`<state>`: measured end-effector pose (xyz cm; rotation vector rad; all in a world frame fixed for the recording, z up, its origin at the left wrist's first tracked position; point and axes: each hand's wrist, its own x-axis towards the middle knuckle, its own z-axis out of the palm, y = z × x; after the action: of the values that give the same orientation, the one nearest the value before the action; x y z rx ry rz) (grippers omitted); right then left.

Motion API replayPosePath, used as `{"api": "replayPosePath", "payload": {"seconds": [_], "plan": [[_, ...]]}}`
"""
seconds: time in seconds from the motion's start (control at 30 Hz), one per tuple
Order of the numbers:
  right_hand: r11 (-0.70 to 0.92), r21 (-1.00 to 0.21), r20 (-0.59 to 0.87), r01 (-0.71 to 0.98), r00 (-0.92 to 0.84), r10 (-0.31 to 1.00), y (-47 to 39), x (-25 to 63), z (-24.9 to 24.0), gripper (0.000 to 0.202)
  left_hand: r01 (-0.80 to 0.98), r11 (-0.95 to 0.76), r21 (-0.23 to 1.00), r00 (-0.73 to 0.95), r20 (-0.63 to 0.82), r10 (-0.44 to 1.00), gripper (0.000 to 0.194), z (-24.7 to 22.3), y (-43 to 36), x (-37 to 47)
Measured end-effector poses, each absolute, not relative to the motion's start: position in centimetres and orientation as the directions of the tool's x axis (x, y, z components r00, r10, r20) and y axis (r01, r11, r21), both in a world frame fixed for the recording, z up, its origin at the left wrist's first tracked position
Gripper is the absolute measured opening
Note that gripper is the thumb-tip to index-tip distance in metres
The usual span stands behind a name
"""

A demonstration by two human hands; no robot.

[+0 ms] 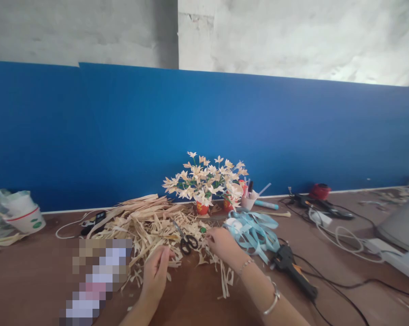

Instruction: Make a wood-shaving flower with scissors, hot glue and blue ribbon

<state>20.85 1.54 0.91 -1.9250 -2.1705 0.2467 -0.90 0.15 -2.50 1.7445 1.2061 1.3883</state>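
Nearest the head camera, the bare right forearm (pixel 257 283) bears a smooth metal bangle (pixel 275 299) and a thin linked bracelet (pixel 246 265). The left hand (pixel 156 268) is curled, thumb close against the forefinger; its grip is nearly closed, but whether anything is pinched there cannot be told. The right hand (pixel 220 242) bends downward above loose scraps; its fingertips are partly obscured, so the opening and contents of its grip cannot be told. Dry, straw-coloured strips (pixel 146 226), papery, flat and ragged, form a heap in front of and between the hands on the smooth brown bench (pixel 187 294). Scissors (pixel 185 238) with black looped handles lie on it, near a small green piece (pixel 203 230). Behind, pale flowers (pixel 204 179) with pointed petals rise from glossy red pots (pixel 202 208). Right of the right hand lie crumpled, satiny light-blue ribbon (pixel 258 228) and an angular black glue gun (pixel 294 270). A flat blue panel (pixel 129 127) stands behind, below a rough grey wall (pixel 89 31).
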Motion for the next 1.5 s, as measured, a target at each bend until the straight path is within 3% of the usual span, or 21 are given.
{"api": "replayPosePath", "payload": {"seconds": [0.2, 0.33, 0.57, 0.7, 0.87, 0.97, 1.03, 1.1, 1.23, 1.4, 1.5], "plan": [[0.079, -0.392, 0.070, 0.916, -0.056, 0.996, 1.9, 20.7, 0.6, 0.021, 0.332, -0.400, 0.854, 0.048, 0.408, 0.912, 0.029, -2.7, 0.2, -0.8], [0.039, -0.560, 0.057, 0.828, -0.008, 0.998, 1.9, 21.6, 1.3, 0.018, 0.397, -0.453, 0.798, 0.116, 0.446, 0.887, 0.024, -2.0, 0.2, -0.5], [-0.109, -0.850, -0.150, 0.516, -0.038, 0.988, 1.5, 22.8, 1.8, 0.013, 0.445, -0.539, 0.716, 0.258, 0.473, 0.842, 0.019, -0.8, 0.6, 1.4], [-0.151, -0.912, -0.209, 0.382, -0.114, 0.971, 1.0, 22.1, 2.0, 0.010, 0.433, -0.552, 0.713, 0.278, 0.476, 0.834, 0.024, -0.2, 1.0, 3.3], [-0.147, -0.938, -0.197, 0.315, -0.131, 0.972, 0.7, 21.4, 2.2, 0.009, 0.408, -0.551, 0.728, 0.288, 0.470, 0.834, 0.011, -0.4, 1.3, 4.8], [-0.155, -0.972, -0.175, 0.178, -0.098, 0.980, 0.9, 21.3, 1.9, 0.008, 0.270, -0.415, 0.869, 0.178, 0.379, 0.908, 0.007, -1.0, 1.7, 5.0], [-0.137, -0.990, -0.138, 0.021, -0.068, 0.988, 1.1, 21.0, 1.4, 0.019, 0.074, -0.200, 0.977, 0.110, 0.191, 0.975, 0.006, -1.5, 2.0, 5.0], [-0.088, -0.993, -0.085, -0.078, -0.040, 0.996, 1.2, 20.5, 0.5, 0.023, -0.199, 0.031, 0.979, 0.120, -0.007, 0.993, 0.012, -1.8, 2.3, 4.8], [0.003, -1.000, 0.003, 0.010, 0.021, 1.000, 0.7, 18.7, -1.0, 0.019, -0.605, 0.305, 0.735, 0.243, -0.194, 0.950, 0.012, -2.0, 2.6, 4.5], [0.278, -0.886, 0.287, 0.371, -0.033, 0.957, -1.4, 16.8, -1.1, 0.022, -0.693, 0.501, 0.519, 0.392, -0.312, 0.866, 0.006, -1.8, 2.5, 4.7], [0.344, -0.811, 0.364, 0.474, -0.051, 0.930, -2.1, 16.3, -1.0, 0.022, -0.711, 0.561, 0.424, 0.433, -0.364, 0.825, 0.008, -1.7, 2.4, 4.9]]}}
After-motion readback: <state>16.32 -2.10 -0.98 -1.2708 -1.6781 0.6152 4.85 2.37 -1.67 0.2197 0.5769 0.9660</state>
